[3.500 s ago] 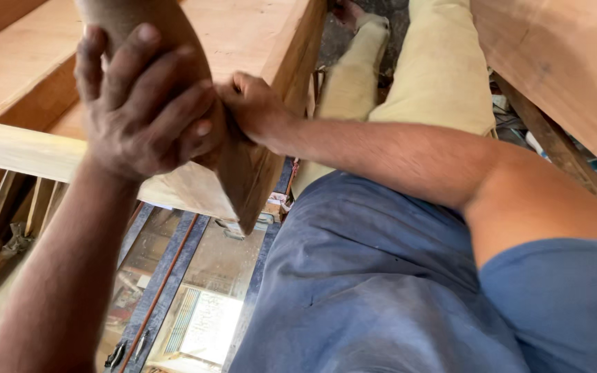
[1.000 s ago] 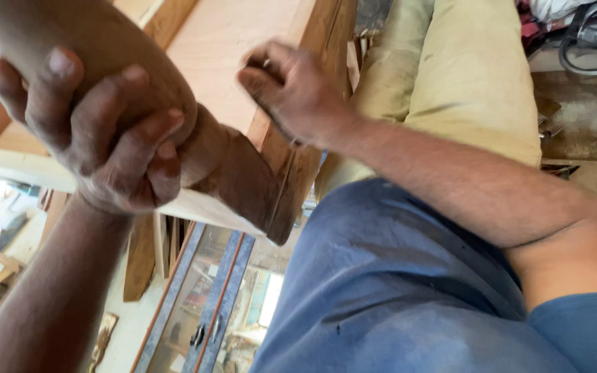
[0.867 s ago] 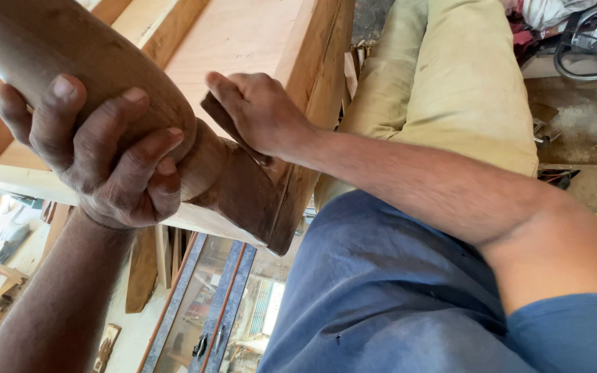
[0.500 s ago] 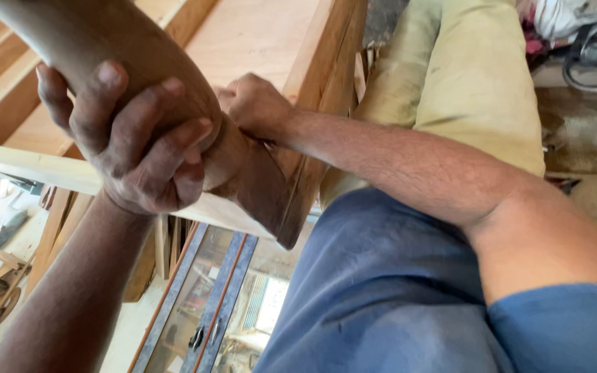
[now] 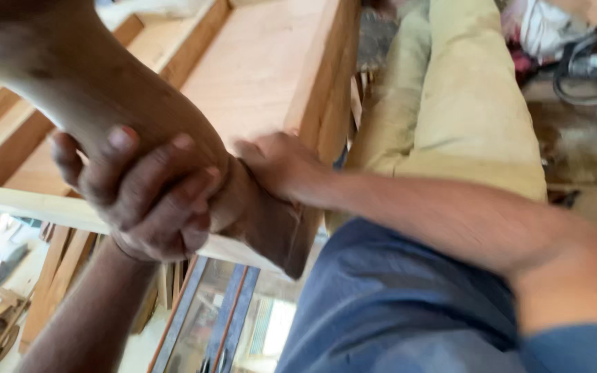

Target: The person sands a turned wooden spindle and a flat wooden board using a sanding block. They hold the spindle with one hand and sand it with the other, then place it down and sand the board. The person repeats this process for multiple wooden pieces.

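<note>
A thick, curved, dark brown wooden piece (image 5: pixel 105 90) runs from the upper left down to a blunt end (image 5: pixel 278 235) near the middle. My left hand (image 5: pixel 146 197) comes up from below and wraps it tightly at mid-length. My right hand (image 5: pixel 278 166) reaches in from the right, and its curled fingers press on the piece's lower part just beside my left hand. Blur hides whether anything lies under those fingers.
Behind the hands lies a light wooden frame with a flat panel (image 5: pixel 264 76) and a pale rail (image 5: pixel 29 207). Beige trouser legs (image 5: pixel 464 117) and my blue shirt (image 5: pixel 395 311) fill the right. Cables (image 5: pixel 575 65) lie top right, wooden slats (image 5: pixel 43 304) and a glazed frame (image 5: pixel 222 324) below.
A second ago my right hand was lifted off the piece with its fingers curled. It has come back down onto the lower part and slid close to my left hand.
</note>
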